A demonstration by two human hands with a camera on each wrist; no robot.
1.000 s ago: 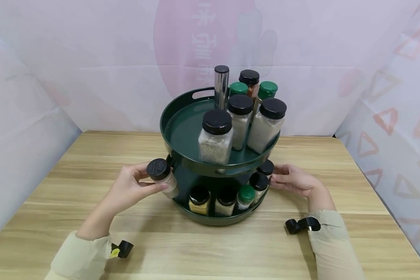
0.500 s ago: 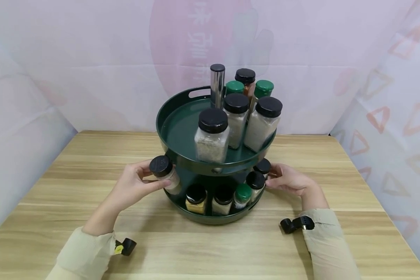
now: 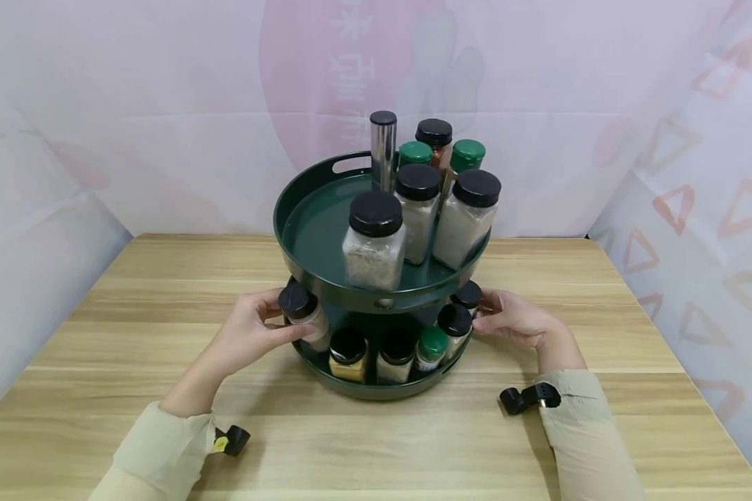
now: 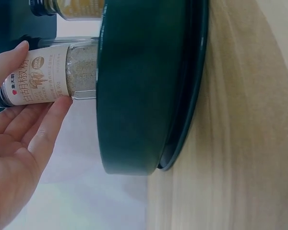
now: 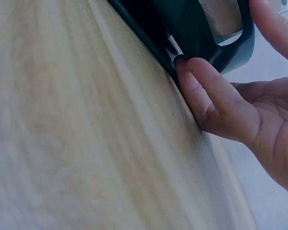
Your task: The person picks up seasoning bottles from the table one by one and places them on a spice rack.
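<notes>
On the wooden table stands a dark green two-tier spice rack point(image 3: 316, 284). My left hand point(image 3: 251, 334) holds a black-lidded spice jar point(image 3: 316, 328) by its sides, at the left of the lower tier. The left wrist view shows its paper label point(image 4: 41, 74) and greyish powder; the jar's base is hidden behind the rim of the lower tray point(image 4: 134, 96). My right hand point(image 3: 517, 320) grips the lower tray's right side. In the right wrist view, the thumb point(image 5: 276, 33) is by the rim while bent fingers point(image 5: 221, 91) reach beneath it.
A yellow-filled jar point(image 3: 347, 369), a green-capped jar point(image 3: 430, 351) and several black-lidded jars stand on the lower tier. Taller jars point(image 3: 374, 257) and a metallic cylinder point(image 3: 384, 149) stand on the upper tier, which overhangs the lower. Printed cloth point(image 3: 194, 160) hangs behind.
My left hand has moved the spice jar right and inward, from outside the lower tier's left edge to within its rim. The right hand stays at the rack's right side.
</notes>
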